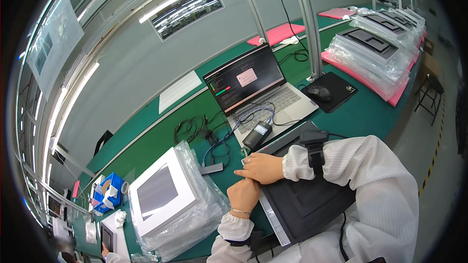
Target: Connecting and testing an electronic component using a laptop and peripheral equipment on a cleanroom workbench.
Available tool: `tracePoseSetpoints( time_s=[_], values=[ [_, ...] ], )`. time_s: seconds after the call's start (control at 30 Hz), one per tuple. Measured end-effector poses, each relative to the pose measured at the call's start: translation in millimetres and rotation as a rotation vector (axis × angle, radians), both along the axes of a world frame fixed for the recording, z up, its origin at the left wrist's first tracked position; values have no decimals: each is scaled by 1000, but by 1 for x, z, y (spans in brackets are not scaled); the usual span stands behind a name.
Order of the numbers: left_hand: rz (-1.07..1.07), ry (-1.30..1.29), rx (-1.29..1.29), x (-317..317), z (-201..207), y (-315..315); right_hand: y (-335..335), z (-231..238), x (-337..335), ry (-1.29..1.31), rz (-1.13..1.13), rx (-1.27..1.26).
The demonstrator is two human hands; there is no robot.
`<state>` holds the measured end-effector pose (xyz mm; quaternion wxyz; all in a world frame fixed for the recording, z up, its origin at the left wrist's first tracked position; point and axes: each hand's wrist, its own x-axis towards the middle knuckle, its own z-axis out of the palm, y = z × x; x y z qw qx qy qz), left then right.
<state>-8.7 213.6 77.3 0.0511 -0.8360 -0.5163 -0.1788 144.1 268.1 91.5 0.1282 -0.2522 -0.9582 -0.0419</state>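
Note:
My right hand (263, 168) and my left hand (243, 196) meet at the left edge of a black flat panel (312, 209) with a silver rim. The panel lies at the table's front, close to my body. Both hands have curled fingers, and the right fingertips rest against the left hand. Whatever sits between them is hidden. A small black box with a lit display (257, 135) rests on the lower part of an open laptop (263, 97), just beyond my right hand. A grey stick-shaped adapter (212, 168) with a blue cable lies left of my hands.
White framed panels (163, 192) in plastic bags are stacked at left, beside a blue bin (108, 192). Tangled black cables (195, 129) lie behind them. A mouse (319, 92) is right of the laptop. Bagged panels (368, 44) line the far right. Another person's hand (105, 250) shows lower left.

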Motion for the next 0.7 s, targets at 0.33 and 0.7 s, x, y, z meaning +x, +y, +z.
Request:
tracePoseSetpoints(
  time_s=[0.33, 0.7],
  values=[
    [27, -391, 66, 5, 4, 3, 45, 42, 87, 369, -116, 146],
    [121, -740, -97, -11, -14, 30, 127, -32, 208, 260, -752, 255]
  ],
)
